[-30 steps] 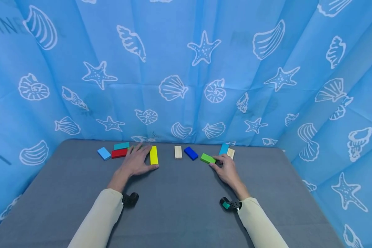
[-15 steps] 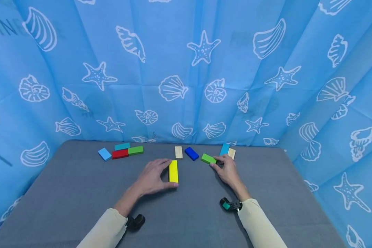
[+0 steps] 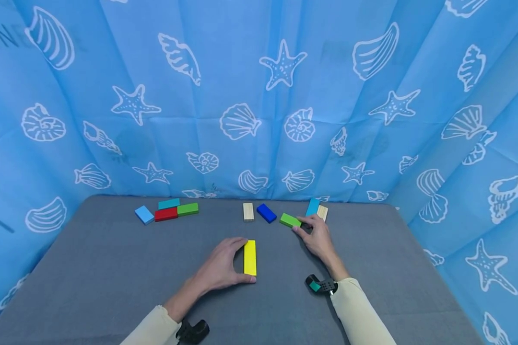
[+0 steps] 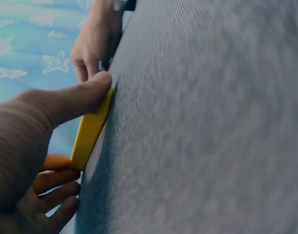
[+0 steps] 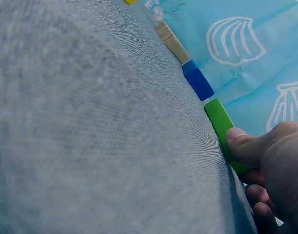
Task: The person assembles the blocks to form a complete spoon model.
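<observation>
Between the thumb and fingertips of my left hand (image 3: pixel 222 266), a yellow block (image 3: pixel 250 258) is pinched by its two ends near the middle of the table. In the left wrist view the yellow block (image 4: pixel 91 131) lies close to the cloth; whether it touches is hard to tell. At the back right, my right hand (image 3: pixel 318 238) pinches a light green block (image 3: pixel 290 220) at its right end. The right wrist view shows the thumb on the green block (image 5: pixel 219 119). A dark blue block (image 3: pixel 266 213) and a plain wooden block (image 3: pixel 248 212) lie left of it.
Behind my right hand lie a blue block (image 3: pixel 312 206) and another wooden block (image 3: pixel 322 212). A cluster at back left has a light blue block (image 3: pixel 144 214), a red block (image 3: pixel 166 213), a teal block (image 3: pixel 169 203) and a green block (image 3: pixel 187 209). A shell-patterned curtain (image 3: pixel 259 96) borders the grey table (image 3: pixel 112 268).
My left hand has brought the yellow block from beside the back-left cluster rightward and toward me, uncovering the green block there. My right hand keeps its place on the light green block.
</observation>
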`<state>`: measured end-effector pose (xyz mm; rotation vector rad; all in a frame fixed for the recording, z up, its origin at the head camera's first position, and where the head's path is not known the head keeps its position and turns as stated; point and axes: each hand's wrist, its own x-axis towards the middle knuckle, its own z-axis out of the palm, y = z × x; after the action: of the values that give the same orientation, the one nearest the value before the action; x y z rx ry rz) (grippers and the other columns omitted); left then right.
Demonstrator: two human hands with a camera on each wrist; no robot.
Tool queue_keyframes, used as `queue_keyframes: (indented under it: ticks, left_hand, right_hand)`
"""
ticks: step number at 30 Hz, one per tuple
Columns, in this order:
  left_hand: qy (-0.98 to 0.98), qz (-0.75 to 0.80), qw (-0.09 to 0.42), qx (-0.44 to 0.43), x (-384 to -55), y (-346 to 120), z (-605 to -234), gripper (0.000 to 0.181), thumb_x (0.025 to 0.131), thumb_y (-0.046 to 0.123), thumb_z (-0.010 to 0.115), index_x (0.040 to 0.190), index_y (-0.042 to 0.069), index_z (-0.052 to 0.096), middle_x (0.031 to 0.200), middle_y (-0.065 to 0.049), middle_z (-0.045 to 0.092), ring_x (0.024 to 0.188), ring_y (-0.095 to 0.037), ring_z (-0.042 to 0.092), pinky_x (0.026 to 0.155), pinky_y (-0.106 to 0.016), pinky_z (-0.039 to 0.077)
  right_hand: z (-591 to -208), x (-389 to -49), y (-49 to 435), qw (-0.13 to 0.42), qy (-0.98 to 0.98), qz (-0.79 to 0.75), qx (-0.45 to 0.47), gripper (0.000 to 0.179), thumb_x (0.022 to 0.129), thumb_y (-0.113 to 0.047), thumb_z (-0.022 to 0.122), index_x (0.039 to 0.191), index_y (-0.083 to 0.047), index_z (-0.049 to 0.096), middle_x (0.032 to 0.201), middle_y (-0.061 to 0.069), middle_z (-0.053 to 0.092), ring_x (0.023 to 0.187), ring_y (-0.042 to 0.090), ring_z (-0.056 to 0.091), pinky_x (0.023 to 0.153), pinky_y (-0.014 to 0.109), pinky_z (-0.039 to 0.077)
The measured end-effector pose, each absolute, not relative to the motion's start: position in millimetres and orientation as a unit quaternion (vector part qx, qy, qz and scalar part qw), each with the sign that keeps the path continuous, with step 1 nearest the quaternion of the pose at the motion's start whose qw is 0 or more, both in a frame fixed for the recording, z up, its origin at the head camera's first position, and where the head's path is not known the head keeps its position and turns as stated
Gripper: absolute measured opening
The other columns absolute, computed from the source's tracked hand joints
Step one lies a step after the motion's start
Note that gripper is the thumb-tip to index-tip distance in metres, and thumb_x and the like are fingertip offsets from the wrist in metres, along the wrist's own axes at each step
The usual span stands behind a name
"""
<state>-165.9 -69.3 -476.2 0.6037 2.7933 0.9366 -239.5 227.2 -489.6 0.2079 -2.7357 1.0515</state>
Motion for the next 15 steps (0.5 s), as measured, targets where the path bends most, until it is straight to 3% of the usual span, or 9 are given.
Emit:
queue_keyframes:
  ticks: [5,11,15]
  left_hand:
    - [0.918,0.337,0.059,0.2,-166,-72,-483,0.097,0.072,0.061,0.085,0.148,0.012,0.05,0.148,-0.011,0.05,0.138,-0.033,0.043,0.112,-0.057,0.035]
    - [0.907,0.358,0.052,0.216,-169,-76,-490,0.076,0.09,0.058,0.069,0.151,0.017,0.048,0.151,-0.007,0.048,0.141,-0.031,0.039,0.113,-0.061,0.031]
    - [0.906,0.359,0.034,0.22,-170,-79,-493,0.067,0.093,0.053,0.067,0.149,0.019,0.051,0.15,-0.007,0.049,0.145,-0.034,0.034,0.113,-0.066,0.026]
  right_hand:
    - [-491,-239,227,0.107,-0.923,0.361,0.076,0.037,0.091,-0.015,0.078,0.124,0.001,0.071,0.111,0.019,0.062,0.098,0.034,0.059,0.084,0.049,0.046]
    - [-492,-237,228,0.12,-0.921,0.361,0.082,0.036,0.09,-0.014,0.078,0.123,0.001,0.071,0.11,0.019,0.063,0.098,0.035,0.059,0.084,0.05,0.047]
    - [-491,-237,227,0.117,-0.922,0.359,0.085,0.037,0.091,-0.014,0.077,0.124,0.001,0.071,0.11,0.019,0.063,0.098,0.034,0.058,0.083,0.049,0.046]
